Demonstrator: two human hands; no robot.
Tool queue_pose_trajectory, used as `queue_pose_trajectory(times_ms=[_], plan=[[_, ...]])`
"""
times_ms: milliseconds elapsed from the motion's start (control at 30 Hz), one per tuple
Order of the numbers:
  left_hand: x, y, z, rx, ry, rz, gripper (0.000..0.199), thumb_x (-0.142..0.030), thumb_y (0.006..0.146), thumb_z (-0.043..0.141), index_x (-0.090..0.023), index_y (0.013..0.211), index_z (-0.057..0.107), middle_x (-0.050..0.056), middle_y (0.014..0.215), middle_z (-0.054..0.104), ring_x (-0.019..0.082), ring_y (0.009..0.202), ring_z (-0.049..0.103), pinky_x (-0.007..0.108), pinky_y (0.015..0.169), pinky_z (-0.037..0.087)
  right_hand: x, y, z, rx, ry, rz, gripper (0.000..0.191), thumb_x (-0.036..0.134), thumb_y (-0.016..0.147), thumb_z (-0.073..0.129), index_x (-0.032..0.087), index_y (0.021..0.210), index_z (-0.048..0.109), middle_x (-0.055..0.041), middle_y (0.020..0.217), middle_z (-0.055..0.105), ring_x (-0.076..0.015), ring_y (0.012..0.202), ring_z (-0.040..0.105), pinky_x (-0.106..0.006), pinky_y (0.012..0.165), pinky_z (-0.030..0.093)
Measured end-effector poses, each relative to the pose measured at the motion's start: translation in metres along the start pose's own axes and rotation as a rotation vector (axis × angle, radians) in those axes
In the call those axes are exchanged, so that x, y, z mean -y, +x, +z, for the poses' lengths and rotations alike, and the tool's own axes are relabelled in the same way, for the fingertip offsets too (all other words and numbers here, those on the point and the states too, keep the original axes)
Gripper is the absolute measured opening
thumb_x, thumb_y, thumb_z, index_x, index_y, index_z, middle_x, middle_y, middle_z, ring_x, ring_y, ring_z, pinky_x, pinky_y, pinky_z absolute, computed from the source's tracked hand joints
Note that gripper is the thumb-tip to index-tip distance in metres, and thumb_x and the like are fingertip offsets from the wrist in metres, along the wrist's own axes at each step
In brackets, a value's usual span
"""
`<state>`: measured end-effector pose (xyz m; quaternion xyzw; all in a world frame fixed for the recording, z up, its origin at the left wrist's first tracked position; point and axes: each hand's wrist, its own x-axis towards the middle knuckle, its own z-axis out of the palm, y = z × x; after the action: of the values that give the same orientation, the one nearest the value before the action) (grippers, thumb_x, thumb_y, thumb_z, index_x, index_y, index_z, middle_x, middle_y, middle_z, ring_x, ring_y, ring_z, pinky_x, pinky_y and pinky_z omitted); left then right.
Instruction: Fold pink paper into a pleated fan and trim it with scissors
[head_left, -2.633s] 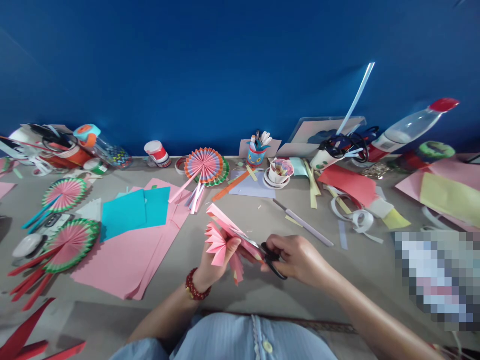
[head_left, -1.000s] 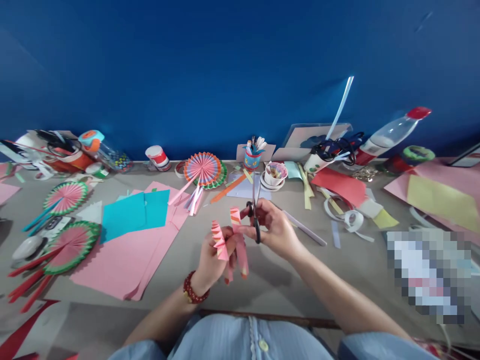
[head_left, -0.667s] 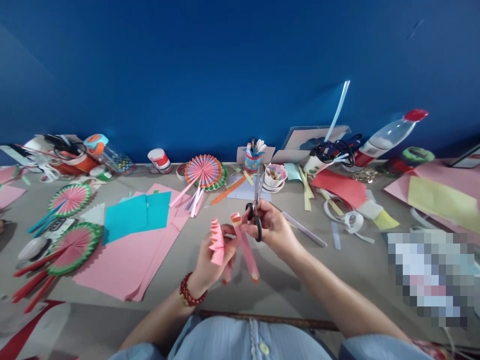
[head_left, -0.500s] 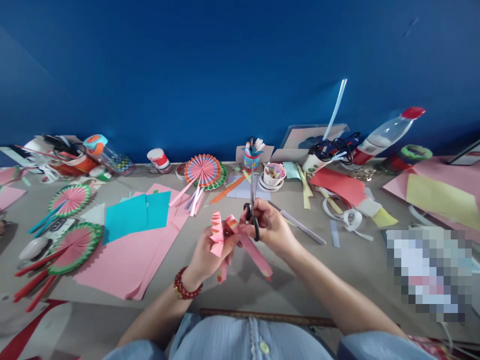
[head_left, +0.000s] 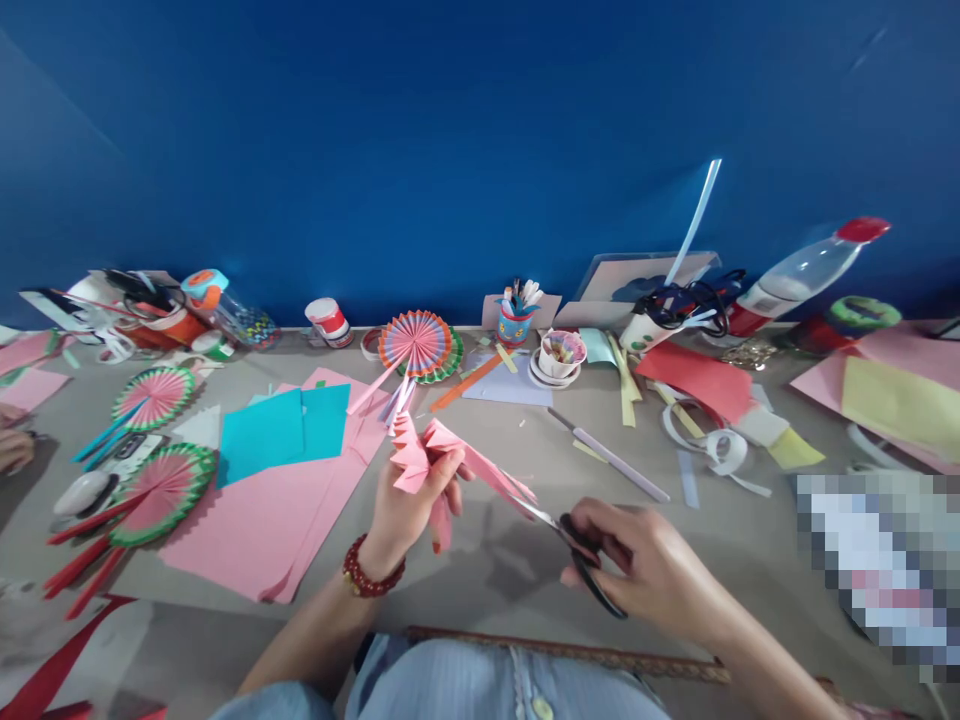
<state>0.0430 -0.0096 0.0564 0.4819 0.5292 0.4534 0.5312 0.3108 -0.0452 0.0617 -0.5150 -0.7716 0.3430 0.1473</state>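
Pleated pink paper is pinched in my left hand, which has a red bead bracelet at its wrist. One folded pink strip stretches from those fingers toward the right, and another piece hangs below them. My right hand grips black-handled scissors by the loops. The scissor blades point up and left and lie along the far end of the pink strip. Exactly where the blades meet the paper is blurred.
Pink sheets with blue paper lie left, beside round paper fans. A craft knife, red paper and a tilted bottle are right. Another person's hand shows at the far left.
My right hand has moved right and down with the scissors, whose blades now reach the strip's end instead of pointing upward. The pink strip has swung up. The view has shifted slightly.
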Motion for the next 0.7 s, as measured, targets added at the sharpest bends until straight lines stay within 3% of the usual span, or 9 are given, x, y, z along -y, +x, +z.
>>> queue_pose_trajectory(times_ms=[233,700], plan=[[0.004,0.001,0.003,-0.021,-0.086,-0.005,0.033,-0.045,0.088,0.066,-0.015,0.076,0.061,0.001,0.062,0.067,0.011,0.042,0.059,0.021,0.044,0.047,-0.016,-0.019,0.005,0.006,-0.115,0.047,0.026,0.046,0.080,0.068,0.024,0.081,0.054,0.0035,0.063,0.060,-0.0119,0.051,0.048,-0.023,0.050,0.033],[0.011,-0.005,0.008,0.051,-0.096,-0.029,0.031,-0.044,0.086,0.069,-0.015,0.077,0.062,0.003,0.072,0.071,0.011,0.045,0.062,0.021,0.044,0.051,-0.007,-0.001,0.002,0.025,-0.019,0.028,0.029,0.046,0.078,0.070,0.023,0.075,0.052,0.0033,0.064,0.061,-0.0114,0.054,0.049,-0.022,0.054,0.034]])
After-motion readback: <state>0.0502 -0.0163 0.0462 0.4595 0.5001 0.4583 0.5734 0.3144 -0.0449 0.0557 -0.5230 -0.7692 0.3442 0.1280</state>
